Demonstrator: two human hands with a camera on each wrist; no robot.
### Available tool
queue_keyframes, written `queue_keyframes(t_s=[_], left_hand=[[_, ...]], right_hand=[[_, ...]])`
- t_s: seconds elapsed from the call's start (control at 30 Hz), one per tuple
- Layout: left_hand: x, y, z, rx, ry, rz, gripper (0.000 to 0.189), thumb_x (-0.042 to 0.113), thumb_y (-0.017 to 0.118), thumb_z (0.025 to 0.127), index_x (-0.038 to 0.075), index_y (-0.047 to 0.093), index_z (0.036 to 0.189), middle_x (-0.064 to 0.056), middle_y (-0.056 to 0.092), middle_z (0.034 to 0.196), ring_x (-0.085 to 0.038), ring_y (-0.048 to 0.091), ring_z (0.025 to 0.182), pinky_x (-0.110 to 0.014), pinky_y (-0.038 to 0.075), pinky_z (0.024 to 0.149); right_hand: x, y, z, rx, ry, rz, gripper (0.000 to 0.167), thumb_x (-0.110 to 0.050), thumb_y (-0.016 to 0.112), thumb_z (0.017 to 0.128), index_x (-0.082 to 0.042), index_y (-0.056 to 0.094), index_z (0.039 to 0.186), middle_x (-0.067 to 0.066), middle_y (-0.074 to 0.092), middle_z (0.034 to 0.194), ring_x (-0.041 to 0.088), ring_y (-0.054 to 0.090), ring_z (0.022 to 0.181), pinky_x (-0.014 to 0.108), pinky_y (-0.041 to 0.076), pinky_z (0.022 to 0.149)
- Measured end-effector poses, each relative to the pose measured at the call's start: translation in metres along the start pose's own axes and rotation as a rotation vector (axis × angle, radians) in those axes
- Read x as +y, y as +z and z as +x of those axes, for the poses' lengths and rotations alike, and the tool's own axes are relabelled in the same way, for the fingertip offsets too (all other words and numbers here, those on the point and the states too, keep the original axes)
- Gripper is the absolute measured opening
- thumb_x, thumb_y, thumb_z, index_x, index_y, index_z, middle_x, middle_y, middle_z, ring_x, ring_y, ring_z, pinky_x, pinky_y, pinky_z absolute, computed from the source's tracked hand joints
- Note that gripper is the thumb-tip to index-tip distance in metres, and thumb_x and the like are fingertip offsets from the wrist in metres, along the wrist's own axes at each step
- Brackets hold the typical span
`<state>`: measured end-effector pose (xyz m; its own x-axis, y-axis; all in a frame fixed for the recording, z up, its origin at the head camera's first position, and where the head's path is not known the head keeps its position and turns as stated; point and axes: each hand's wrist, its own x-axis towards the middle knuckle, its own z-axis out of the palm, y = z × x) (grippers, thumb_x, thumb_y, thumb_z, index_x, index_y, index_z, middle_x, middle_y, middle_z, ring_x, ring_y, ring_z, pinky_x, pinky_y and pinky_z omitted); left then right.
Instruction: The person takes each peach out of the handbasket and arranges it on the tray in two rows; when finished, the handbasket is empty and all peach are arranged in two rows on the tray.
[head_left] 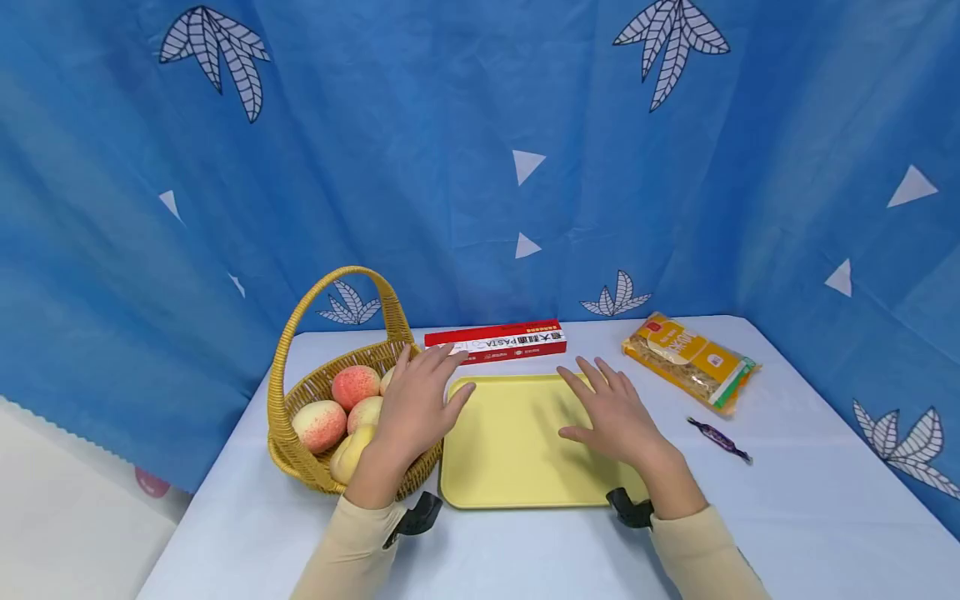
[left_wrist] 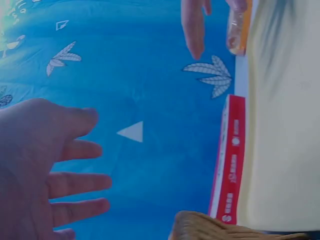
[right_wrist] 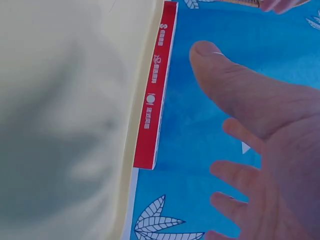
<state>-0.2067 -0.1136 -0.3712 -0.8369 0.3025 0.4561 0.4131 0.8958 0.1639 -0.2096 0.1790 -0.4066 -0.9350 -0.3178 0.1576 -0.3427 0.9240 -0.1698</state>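
Note:
My left hand (head_left: 420,402) hovers with spread fingers between a wicker basket (head_left: 279,392) and a yellow tray (head_left: 510,442), holding nothing. Several peaches (head_left: 356,387) lie in the basket, some partly hidden by that hand and wrist. Over the tray's right part, my right hand (head_left: 615,414) is held with fingers apart and nothing in its grasp. Both wrist views show the fingers extended, in the left one the left hand (left_wrist: 55,165) and in the right one the right hand (right_wrist: 265,145). Behind the tray lies a red and white pasta box (head_left: 517,342).
To the right of the tray, a yellow bag of pasta (head_left: 690,360) lies near the table's back right. A purple wrapped candy (head_left: 720,439) sits in front of it. A blue patterned curtain (head_left: 480,167) hangs behind the white-covered table (head_left: 540,554).

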Motion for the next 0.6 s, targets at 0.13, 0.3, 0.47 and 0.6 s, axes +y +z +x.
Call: queue_keyframes(t_s=[0.13,0.3,0.47,0.6], left_hand=[[0.003,-0.014,0.001,0.182,0.046,-0.058,0.031,0.028,0.069,0.093,0.015,0.070,0.122,-0.005,0.073,0.119,-0.027,0.066,0.115,-0.057,0.027,0.120],[0.008,-0.034,-0.002,0.450,0.161,-0.179,0.018,0.015,0.065,0.093,0.010,0.075,0.106,-0.007,0.077,0.100,-0.024,0.071,0.096,-0.050,0.043,0.110],[0.011,-0.062,-0.011,0.696,0.305,-0.326,0.021,0.009,0.056,0.091,0.005,0.076,0.099,-0.009,0.076,0.090,-0.026,0.070,0.085,-0.043,0.052,0.093],[0.010,-0.085,-0.019,0.778,0.388,-0.429,0.027,0.011,0.052,0.094,0.001,0.075,0.102,-0.011,0.076,0.093,-0.026,0.068,0.088,-0.031,0.049,0.089]], right_hand=[[-0.005,-0.002,0.001,-0.005,-0.010,0.021,0.086,-0.046,0.079,0.083,-0.020,0.039,0.154,0.016,0.032,0.162,0.045,0.024,0.149,0.064,0.024,0.117],[-0.015,-0.003,0.002,-0.008,-0.017,0.067,0.080,-0.045,0.079,0.083,-0.019,0.044,0.151,0.014,0.037,0.160,0.042,0.028,0.149,0.063,0.028,0.116],[-0.026,-0.005,0.004,-0.015,-0.039,0.126,0.077,-0.044,0.077,0.085,-0.021,0.044,0.151,0.012,0.038,0.159,0.039,0.031,0.148,0.062,0.033,0.114],[-0.032,-0.008,0.004,-0.012,-0.047,0.159,0.075,-0.042,0.077,0.086,-0.021,0.045,0.150,0.011,0.040,0.159,0.037,0.033,0.148,0.060,0.036,0.113]])
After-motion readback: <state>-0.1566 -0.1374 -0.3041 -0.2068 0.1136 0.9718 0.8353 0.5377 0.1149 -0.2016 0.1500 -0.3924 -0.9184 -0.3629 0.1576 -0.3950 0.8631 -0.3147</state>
